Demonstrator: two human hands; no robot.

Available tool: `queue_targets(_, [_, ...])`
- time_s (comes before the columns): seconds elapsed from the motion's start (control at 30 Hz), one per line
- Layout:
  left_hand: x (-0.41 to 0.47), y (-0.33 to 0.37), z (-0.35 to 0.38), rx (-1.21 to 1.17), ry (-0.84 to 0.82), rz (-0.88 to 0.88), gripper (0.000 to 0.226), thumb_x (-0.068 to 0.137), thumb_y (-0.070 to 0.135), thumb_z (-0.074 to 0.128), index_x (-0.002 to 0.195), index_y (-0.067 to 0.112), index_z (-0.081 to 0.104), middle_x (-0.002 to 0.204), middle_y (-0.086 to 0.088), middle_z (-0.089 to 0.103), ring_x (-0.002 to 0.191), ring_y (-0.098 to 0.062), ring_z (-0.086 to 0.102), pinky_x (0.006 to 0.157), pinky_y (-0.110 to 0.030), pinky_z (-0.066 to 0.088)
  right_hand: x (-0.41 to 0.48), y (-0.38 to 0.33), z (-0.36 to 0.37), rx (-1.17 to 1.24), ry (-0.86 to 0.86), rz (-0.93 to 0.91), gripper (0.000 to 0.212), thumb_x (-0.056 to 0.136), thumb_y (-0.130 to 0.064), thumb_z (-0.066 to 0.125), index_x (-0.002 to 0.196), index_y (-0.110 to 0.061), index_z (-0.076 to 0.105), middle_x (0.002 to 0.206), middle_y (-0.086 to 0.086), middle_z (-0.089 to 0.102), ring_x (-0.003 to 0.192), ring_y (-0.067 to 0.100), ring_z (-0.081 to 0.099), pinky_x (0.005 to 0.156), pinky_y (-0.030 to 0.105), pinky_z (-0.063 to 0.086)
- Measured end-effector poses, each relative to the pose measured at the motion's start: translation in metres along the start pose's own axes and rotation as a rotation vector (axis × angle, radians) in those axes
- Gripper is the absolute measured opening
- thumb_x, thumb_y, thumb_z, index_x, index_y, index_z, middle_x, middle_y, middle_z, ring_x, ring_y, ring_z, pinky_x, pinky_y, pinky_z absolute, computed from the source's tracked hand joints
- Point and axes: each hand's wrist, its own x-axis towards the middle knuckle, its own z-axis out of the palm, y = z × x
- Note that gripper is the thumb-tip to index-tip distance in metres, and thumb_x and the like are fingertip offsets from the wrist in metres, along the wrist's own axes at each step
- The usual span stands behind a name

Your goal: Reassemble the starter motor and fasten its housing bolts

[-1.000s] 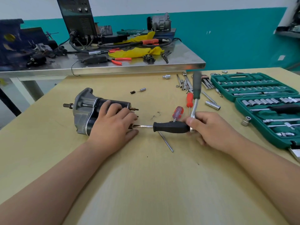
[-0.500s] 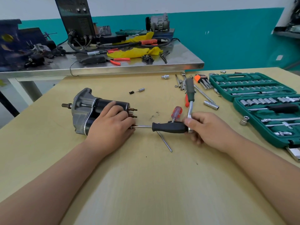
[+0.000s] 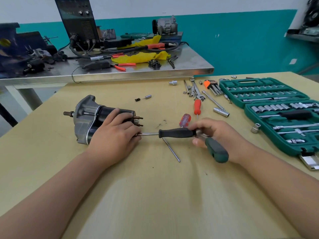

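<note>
Fingers of left hand curled on starter motor, right hand gripping ratchet

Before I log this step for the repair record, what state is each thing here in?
starter motor: lying on its side on the table
left hand: grips the motor body
black-handled driver: horizontal, tip at the motor's end
ratchet: on the driver's rear end, green handle toward the person
right hand: holds the ratchet head
socket case: open
red screwdriver: lying loose
</note>
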Motion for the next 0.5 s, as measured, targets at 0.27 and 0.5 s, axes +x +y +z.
queue_targets(0.27, [0.001, -0.005, 0.002, -0.018, -0.005, -0.033, 0.035, 0.084, 0.039, 0.052, 0.087, 0.012, 0.074, 0.074, -0.001, 0.063, 0.1, -0.032, 0.061, 0.108, -0.051, 0.032, 0.004, 0.0, 0.006, 0.026, 0.012, 0.076, 0.006, 0.091, -0.017, 0.063, 0.089, -0.016, 0.068, 0.071, 0.0, 0.068, 0.061, 0.013, 0.065, 0.062, 0.026, 0.055])
queue_targets(0.5, [-0.001, -0.002, 0.0, -0.023, -0.001, -0.058, 0.029, 0.078, 0.038, 0.069, 0.094, 0.014, 0.071, 0.091, 0.001, 0.067, 0.104, -0.029, 0.054, 0.104, -0.042, 0.033, 0.006, -0.001, 0.013, -0.022, 0.13, 0.089, 0.028, 0.096, -0.034, 0.053, 0.078, -0.019, 0.069, 0.062, -0.002, 0.068, 0.044, 0.01, 0.056, 0.044, 0.017, 0.042])
